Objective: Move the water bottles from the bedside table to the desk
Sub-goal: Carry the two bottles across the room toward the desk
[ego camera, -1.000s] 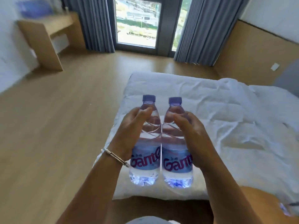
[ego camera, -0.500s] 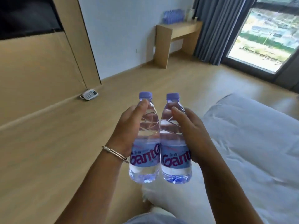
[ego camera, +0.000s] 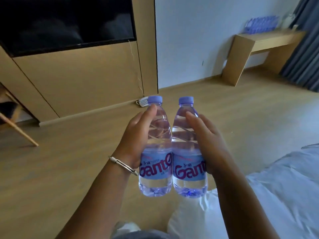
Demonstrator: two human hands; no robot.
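Observation:
I carry two clear water bottles with purple caps and blue labels, upright and side by side in front of me. My left hand (ego camera: 136, 135) grips the left bottle (ego camera: 156, 152) round its middle. My right hand (ego camera: 207, 144) grips the right bottle (ego camera: 188, 152) the same way. The two bottles touch each other. The wooden desk (ego camera: 269, 38) stands far off at the upper right against the white wall, with a row of several similar bottles (ego camera: 260, 25) on its top. The bedside table is out of view.
The bed (ego camera: 276, 195) with white sheets fills the lower right. A wood wall panel with a dark TV (ego camera: 65, 19) is at upper left. A white telephone (ego camera: 143, 101) lies on the floor by the panel. Grey curtains (ego camera: 305, 57) hang at the right edge.
My view has swung left, away from the window and bed toward the TV wall; the desk now sits at the upper right. Both hands keep the same hold on the bottles.

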